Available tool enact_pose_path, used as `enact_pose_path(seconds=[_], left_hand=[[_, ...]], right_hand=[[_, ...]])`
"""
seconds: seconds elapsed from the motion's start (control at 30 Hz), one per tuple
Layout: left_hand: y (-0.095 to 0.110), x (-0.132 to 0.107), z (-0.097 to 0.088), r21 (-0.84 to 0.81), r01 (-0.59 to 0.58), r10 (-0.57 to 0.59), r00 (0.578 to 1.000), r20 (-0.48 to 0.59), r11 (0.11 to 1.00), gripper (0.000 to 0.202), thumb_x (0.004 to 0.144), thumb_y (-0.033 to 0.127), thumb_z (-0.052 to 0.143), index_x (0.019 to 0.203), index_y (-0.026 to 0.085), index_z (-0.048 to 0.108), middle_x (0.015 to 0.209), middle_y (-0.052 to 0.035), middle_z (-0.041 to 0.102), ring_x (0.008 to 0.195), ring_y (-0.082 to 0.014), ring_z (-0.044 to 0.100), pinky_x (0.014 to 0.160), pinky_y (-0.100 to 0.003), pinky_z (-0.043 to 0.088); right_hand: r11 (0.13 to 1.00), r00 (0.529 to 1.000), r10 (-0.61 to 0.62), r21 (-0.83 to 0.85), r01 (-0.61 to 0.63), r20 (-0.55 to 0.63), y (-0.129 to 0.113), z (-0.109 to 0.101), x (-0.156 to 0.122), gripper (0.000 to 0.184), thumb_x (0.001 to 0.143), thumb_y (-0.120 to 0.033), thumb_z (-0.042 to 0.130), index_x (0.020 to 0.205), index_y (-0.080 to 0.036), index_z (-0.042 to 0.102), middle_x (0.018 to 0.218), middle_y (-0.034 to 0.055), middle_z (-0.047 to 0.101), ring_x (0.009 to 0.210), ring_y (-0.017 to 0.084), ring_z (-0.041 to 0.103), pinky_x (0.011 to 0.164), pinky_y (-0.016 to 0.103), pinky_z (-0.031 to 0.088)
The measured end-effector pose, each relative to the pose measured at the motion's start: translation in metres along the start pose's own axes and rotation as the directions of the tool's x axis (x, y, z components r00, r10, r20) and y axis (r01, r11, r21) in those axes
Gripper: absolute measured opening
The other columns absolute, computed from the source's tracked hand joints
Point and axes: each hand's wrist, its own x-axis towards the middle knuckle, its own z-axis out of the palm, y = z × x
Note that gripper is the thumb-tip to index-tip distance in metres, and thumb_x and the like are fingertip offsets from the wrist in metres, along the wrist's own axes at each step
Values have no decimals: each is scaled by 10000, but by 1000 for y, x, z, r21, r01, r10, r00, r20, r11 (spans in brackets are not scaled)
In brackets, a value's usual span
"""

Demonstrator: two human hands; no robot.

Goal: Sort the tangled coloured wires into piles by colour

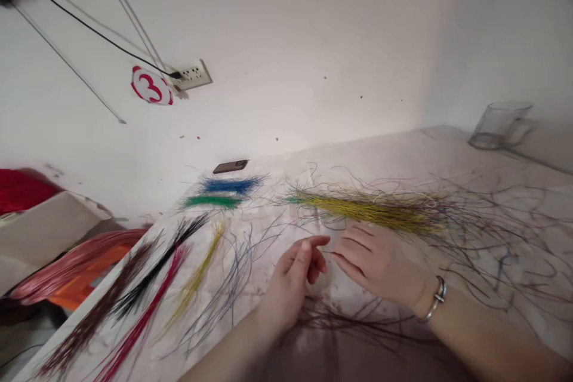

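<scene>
My left hand (293,277) hovers over the white table (403,155) with thumb and fingers pinched together; a thin wire may be in the pinch, too fine to make out. My right hand (378,262), with a metal bracelet at the wrist, lies palm down with fingers stretched left, their tips nearly touching the left hand. Just beyond both hands lies a long tangled bundle of yellow wires (371,209). Dark reddish wires (340,316) lie under my forearms.
Sorted wire bundles lie at left: blue (230,185), green (210,201), black (156,271), red (143,316), brown (96,310), yellow (199,274). Loose wires spread at right. A glass jug (499,125) stands far right, a small dark device (230,166) by the wall.
</scene>
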Motion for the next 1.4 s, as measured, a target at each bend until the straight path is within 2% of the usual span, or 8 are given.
enact_pose_path(seconds=[0.23,0.4,0.53,0.73,0.93,1.13,1.27,1.4], left_hand=[[-4,9,-14,287,-150,237,924,-300,946,228,924,343,478,854,182,623,709,3,540,673,-132,501,613,-241,397],[10,-6,-14,744,-486,704,710,30,458,230,855,182,550,1081,198,592,1056,-69,611,1023,-207,555,891,-352,445],[13,-7,-8,751,-560,571,763,302,351,338,871,209,543,1207,192,559,1142,-90,632,1099,-230,555,1073,-467,316],[8,1,-9,708,-394,358,910,210,586,199,929,234,477,876,190,664,755,-19,658,726,-140,599,704,-256,460],[8,4,-15,708,-335,304,936,175,622,198,922,248,488,866,196,671,793,-13,671,751,-141,598,694,-246,428],[9,4,-12,660,-455,211,883,418,598,206,922,224,475,870,198,672,747,-7,643,733,-137,580,668,-246,402],[4,2,-7,634,-575,97,775,624,516,173,892,237,537,797,201,677,733,-19,625,763,-161,571,690,-272,388],[1,2,-6,666,-563,23,772,635,490,79,835,275,640,797,218,679,821,-5,641,835,-174,578,752,-289,389]], right_hand=[[993,993,89,68,-95,76,10,-6,-1,234,822,-153,489,591,-181,506,606,11,487,596,136,411,565,290,340],[993,989,55,96,-69,135,8,-8,1,207,815,-164,485,611,-179,519,621,14,507,614,138,420,572,284,325],[996,987,13,90,-28,159,0,-7,4,191,825,-182,477,649,-175,549,664,27,550,641,146,453,597,290,344],[990,983,111,68,-122,144,5,-4,2,202,804,-164,468,609,-190,516,604,5,513,604,137,444,575,276,325],[863,875,483,188,-470,-32,45,2,-17,237,777,-158,466,550,-202,417,541,-34,421,541,108,410,547,247,315],[550,490,817,157,-820,-303,89,-13,-34,297,802,-248,456,523,-217,358,503,-35,338,521,124,381,510,270,271],[487,479,858,-2,-874,-186,105,-14,-42,282,831,-326,469,574,-212,460,522,-12,465,540,146,450,523,281,281],[540,537,841,-141,-829,63,109,-4,-48,194,835,-307,491,708,-202,593,680,18,619,599,153,531,550,271,336]])
